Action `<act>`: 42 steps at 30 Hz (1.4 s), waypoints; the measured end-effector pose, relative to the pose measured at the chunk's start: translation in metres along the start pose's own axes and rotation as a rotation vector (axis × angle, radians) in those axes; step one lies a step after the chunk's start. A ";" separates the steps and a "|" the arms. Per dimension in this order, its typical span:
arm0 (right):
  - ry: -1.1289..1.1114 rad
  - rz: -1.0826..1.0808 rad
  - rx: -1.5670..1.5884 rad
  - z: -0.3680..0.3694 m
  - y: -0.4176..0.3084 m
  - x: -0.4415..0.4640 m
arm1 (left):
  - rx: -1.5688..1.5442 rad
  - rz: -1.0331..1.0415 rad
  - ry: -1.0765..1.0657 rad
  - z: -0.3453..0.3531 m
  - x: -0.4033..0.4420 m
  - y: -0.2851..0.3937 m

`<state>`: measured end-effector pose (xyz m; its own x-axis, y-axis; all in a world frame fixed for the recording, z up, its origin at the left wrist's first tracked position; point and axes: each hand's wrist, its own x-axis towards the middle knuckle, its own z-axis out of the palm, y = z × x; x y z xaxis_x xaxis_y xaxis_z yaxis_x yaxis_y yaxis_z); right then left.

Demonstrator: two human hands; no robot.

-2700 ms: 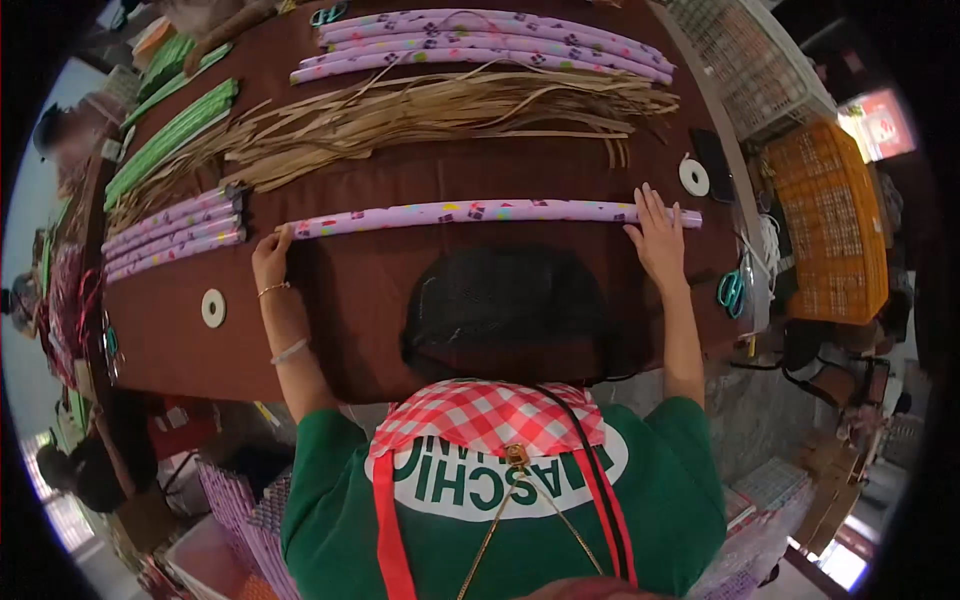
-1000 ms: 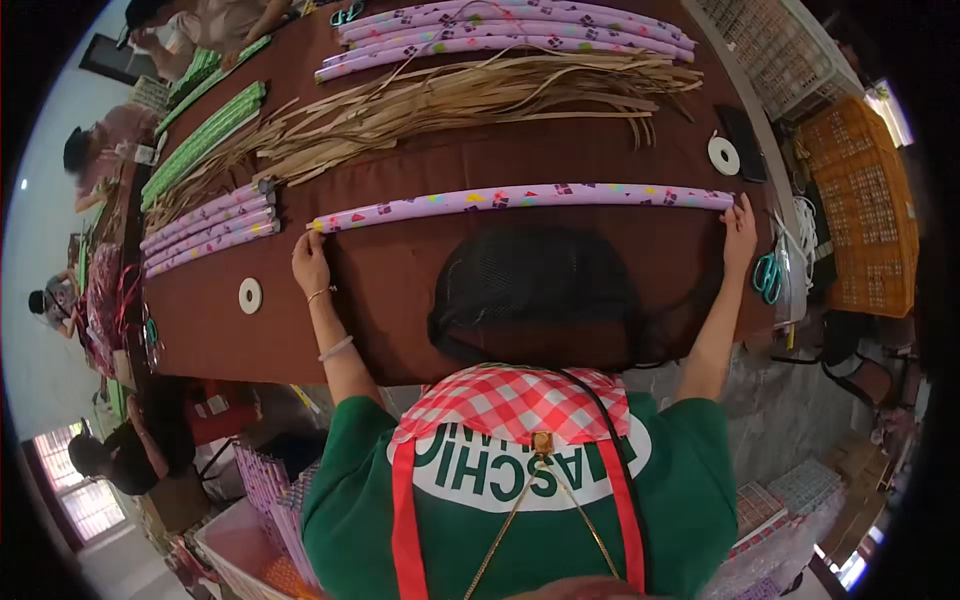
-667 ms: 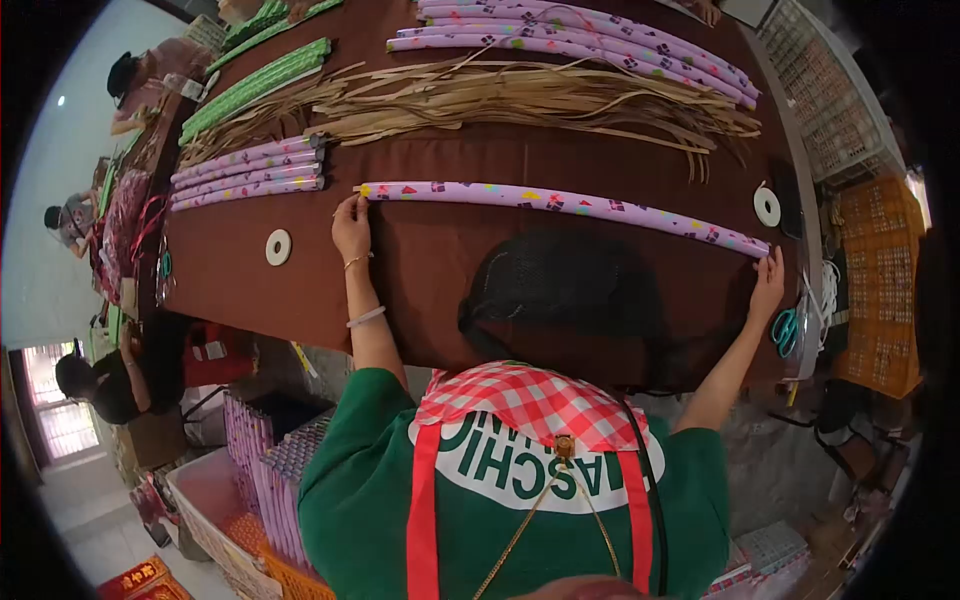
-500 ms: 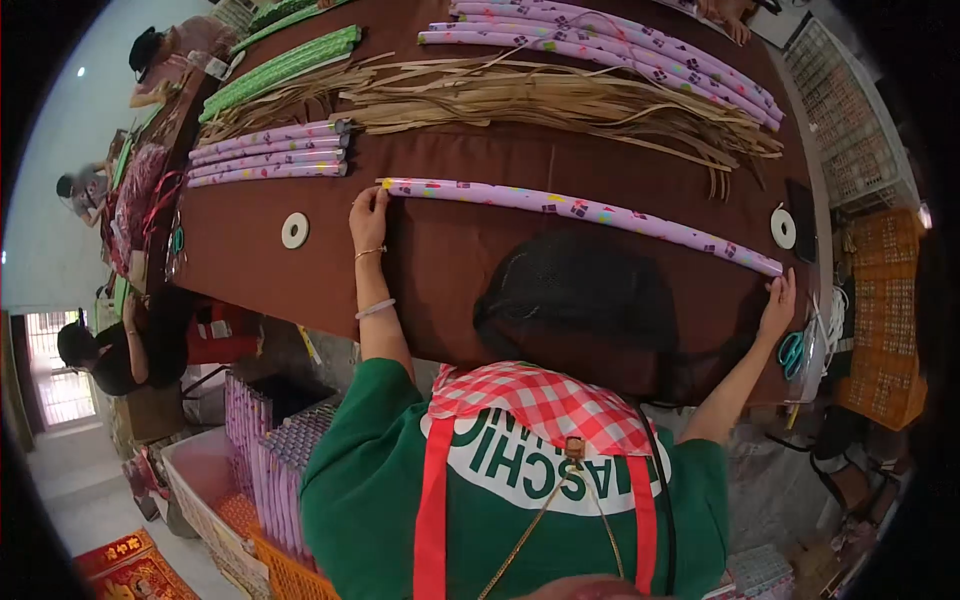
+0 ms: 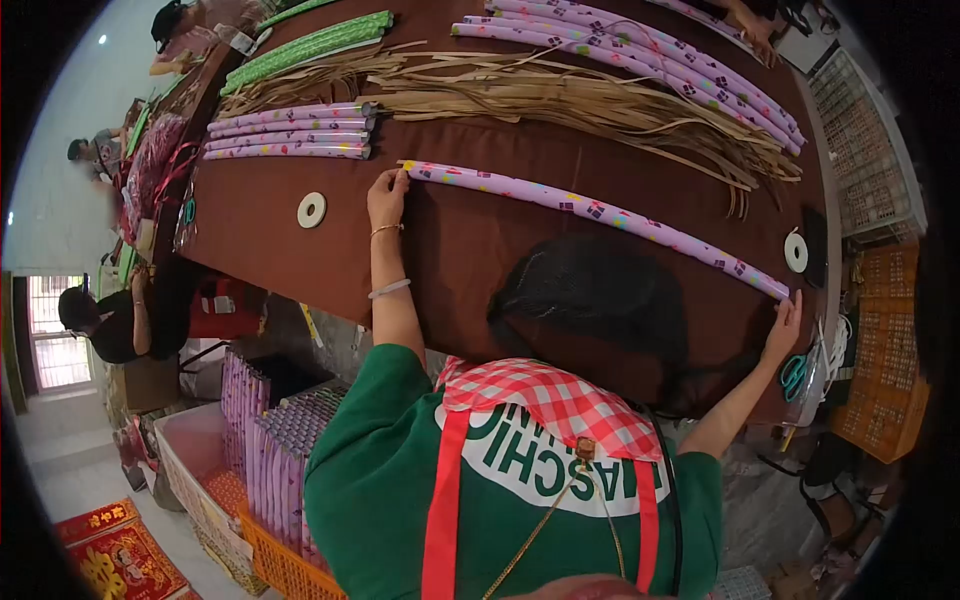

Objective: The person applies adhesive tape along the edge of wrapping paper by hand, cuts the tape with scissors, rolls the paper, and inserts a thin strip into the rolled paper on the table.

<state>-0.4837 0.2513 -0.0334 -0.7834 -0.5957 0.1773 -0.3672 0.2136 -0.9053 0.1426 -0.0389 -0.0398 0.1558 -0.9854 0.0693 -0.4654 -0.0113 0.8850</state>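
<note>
A long, thin tube wrapped in purple patterned paper (image 5: 590,208) lies slantwise above the brown cloth in front of me, its right end nearer my body. My left hand (image 5: 386,198) pinches its left end, where a narrow brown tip sticks out. At the opposite end, my right hand (image 5: 783,328) has its fingers closed around the tip; part of that grip is hard to make out. A black mesh-like item (image 5: 580,305) sits between my arms, below the tube.
Brown strips (image 5: 560,95) stretch across the table beyond the tube. Several purple tubes (image 5: 290,140) and green rolls (image 5: 310,50) lie farther off. White tape rolls (image 5: 312,210) flank the tube; teal scissors (image 5: 793,377) rest near my right forearm. Other people work at the left.
The whole view has tilted slightly clockwise. Both hands keep hold of the tube's ends, and it stays in about the same place over the table.
</note>
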 end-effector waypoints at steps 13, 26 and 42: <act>-0.054 0.002 -0.070 -0.005 0.004 0.002 | 0.548 0.993 -0.459 0.121 -0.098 0.109; -0.232 -0.013 0.173 0.013 -0.039 -0.008 | 0.672 0.148 0.394 -0.045 -0.071 -0.015; -0.570 0.374 0.181 0.099 -0.081 0.040 | 0.205 0.192 0.878 -0.062 0.030 0.016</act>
<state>-0.4355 0.1333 0.0086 -0.4377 -0.8309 -0.3434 0.0032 0.3805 -0.9248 0.1937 -0.0579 0.0053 0.6260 -0.4916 0.6054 -0.6838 0.0271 0.7291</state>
